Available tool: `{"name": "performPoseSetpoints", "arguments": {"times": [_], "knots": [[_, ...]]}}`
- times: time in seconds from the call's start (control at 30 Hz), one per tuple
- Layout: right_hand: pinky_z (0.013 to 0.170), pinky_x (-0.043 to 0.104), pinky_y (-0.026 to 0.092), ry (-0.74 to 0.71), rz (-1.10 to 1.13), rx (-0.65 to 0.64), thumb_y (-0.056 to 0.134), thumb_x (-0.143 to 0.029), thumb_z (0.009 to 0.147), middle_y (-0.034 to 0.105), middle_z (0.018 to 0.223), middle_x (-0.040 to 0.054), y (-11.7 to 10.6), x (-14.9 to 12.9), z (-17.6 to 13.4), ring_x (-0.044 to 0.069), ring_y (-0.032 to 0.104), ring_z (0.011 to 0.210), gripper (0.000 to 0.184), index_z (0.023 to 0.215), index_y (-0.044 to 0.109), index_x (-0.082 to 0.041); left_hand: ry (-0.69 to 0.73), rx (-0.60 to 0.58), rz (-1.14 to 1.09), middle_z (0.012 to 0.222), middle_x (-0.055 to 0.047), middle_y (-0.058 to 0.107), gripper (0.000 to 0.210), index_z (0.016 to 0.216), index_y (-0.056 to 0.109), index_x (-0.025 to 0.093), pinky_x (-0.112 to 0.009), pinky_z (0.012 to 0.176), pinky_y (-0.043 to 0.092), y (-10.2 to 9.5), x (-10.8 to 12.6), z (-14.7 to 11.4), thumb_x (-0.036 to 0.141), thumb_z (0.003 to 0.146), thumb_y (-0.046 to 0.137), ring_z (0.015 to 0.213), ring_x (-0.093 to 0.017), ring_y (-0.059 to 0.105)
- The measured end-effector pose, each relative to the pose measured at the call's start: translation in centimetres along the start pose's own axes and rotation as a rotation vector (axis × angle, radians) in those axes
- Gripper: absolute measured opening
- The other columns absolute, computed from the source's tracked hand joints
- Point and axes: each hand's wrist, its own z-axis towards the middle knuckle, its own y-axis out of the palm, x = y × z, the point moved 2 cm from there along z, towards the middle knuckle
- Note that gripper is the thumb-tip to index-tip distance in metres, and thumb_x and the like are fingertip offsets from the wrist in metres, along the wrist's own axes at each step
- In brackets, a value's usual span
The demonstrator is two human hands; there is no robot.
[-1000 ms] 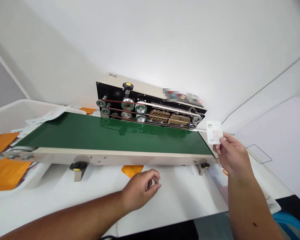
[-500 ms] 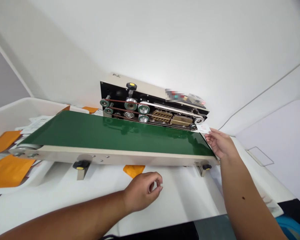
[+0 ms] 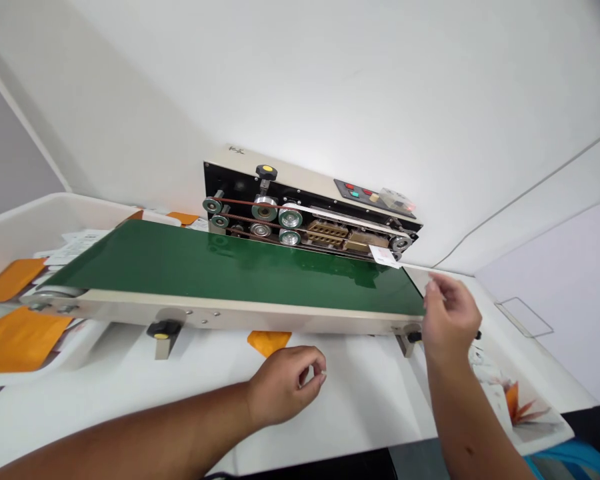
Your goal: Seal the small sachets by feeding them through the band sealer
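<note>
My left hand [image 3: 284, 385] and right hand [image 3: 450, 319] are curled; I cannot tell if their fingertips meet. The white packet [image 3: 383, 256] is at the machine [image 3: 300, 176], the green belt [image 3: 220, 272] standing between it and left hand.

Cannot read the print [image 3: 381, 253] on the white packet [image 3: 386, 257], nor the scrawl [image 3: 237, 151] atop the machine [image 3: 300, 178], both too small; cannot see all of the orange packet [image 3: 267, 341] beneath the conveyor [image 3: 155, 263], partly covered by it and the left hand [image 3: 287, 385]; lose the white tub [image 3: 10, 227] past the left edge
</note>
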Motion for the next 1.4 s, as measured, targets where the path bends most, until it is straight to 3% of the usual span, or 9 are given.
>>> {"name": "performPoseSetpoints", "arguments": {"times": [0.03,0.13,0.23,0.33,0.4,0.67,0.83,1.07,1.4], "knots": [[0.070,0.030,0.056,-0.119,-0.050,-0.069,0.066,-0.033,0.091,0.069,0.099,0.0063,-0.1,-0.3,-1.9,0.018,0.065,0.080,0.025,0.113,0.073,-0.024,0.000,-0.002,-0.004,0.080,0.002,0.066,0.004,0.088,0.059,0.022,-0.023,0.062,0.042,0.0,0.0,0.0,0.018,0.087,0.057,0.066,-0.013,0.059],[0.075,0.037,0.056,-0.383,-0.173,-0.647,0.062,-0.027,0.094,0.073,0.089,0.0071,1.3,-0.3,-7.6,0.023,0.067,0.079,0.020,0.106,0.077,-0.026,0.007,-0.011,-0.004,0.079,0.003,0.066,0.006,0.086,0.060,0.021,-0.023,0.064,0.043,0.0,0.1,0.1,0.016,0.086,0.058,0.066,-0.013,0.058],[0.090,0.042,0.057,-0.406,-0.274,-0.992,0.056,-0.028,0.097,0.075,0.110,0.0098,3.2,1.4,-11.7,0.027,0.069,0.102,0.029,0.121,0.073,-0.026,0.020,-0.007,0.025,0.074,0.003,0.064,0.005,0.084,0.061,0.021,-0.024,0.066,0.042,0.0,0.1,0.2,0.017,0.087,0.058,0.066,-0.013,0.057],[0.112,0.051,0.046,-0.288,-0.424,-0.961,0.064,-0.041,0.094,0.058,0.147,0.0131,4.5,3.7,-13.8,0.033,0.053,0.136,0.055,0.145,0.057,-0.023,0.023,0.000,0.040,0.073,0.003,0.063,0.007,0.084,0.061,0.021,-0.024,0.065,0.042,0.0,0.0,0.4,0.018,0.088,0.057,0.066,-0.014,0.057],[0.117,0.056,0.040,-0.231,-0.489,-0.925,0.067,-0.048,0.091,0.049,0.156,0.0138,5.0,4.8,-14.5,0.035,0.044,0.144,0.070,0.153,0.047,-0.023,0.023,-0.002,0.041,0.073,0.003,0.063,0.007,0.084,0.061,0.021,-0.024,0.064,0.042,-0.1,0.0,0.4,0.018,0.089,0.056,0.066,-0.013,0.057],[0.110,0.050,0.050,-0.322,-0.314,-0.845,0.055,-0.025,0.097,0.067,0.137,0.0082,5.7,4.7,-14.4,0.029,0.059,0.130,0.036,0.129,0.070,-0.026,0.036,-0.018,0.035,0.071,0.003,0.064,0.009,0.081,0.063,0.021,-0.023,0.064,0.043,-0.2,0.6,0.4,0.015,0.086,0.058,0.064,-0.013,0.056],[0.103,0.051,0.052,-0.304,-0.400,-0.673,0.052,-0.027,0.097,0.071,0.125,0.0114,5.3,5.0,-14.4,0.031,0.065,0.117,0.036,0.129,0.068,-0.023,0.039,-0.030,0.031,0.072,0.002,0.065,0.010,0.081,0.063,0.021,-0.024,0.064,0.042,-0.3,0.6,0.4,0.015,0.087,0.057,0.065,-0.013,0.056],[0.118,0.067,0.027,-0.212,-0.723,-0.618,0.059,-0.055,0.093,0.059,0.144,0.0178,4.9,7.7,-14.9,0.043,0.048,0.139,0.062,0.143,0.055,-0.019,0.044,-0.036,0.040,0.072,0.003,0.065,0.010,0.081,0.063,0.021,-0.024,0.064,0.042,-0.1,0.4,0.4,0.014,0.085,0.058,0.065,-0.013,0.056],[0.116,0.056,0.038,-0.221,-0.660,-0.729,0.051,-0.048,0.100,0.059,0.145,0.0150,5.1,7.7,-14.4,0.036,0.047,0.140,0.053,0.145,0.055,-0.020,0.066,-0.030,0.057,0.071,0.004,0.063,0.010,0.079,0.061,0.021,-0.023,0.063,0.040,-0.2,0.6,0.4,0.013,0.084,0.059,0.064,-0.013,0.055]]}}
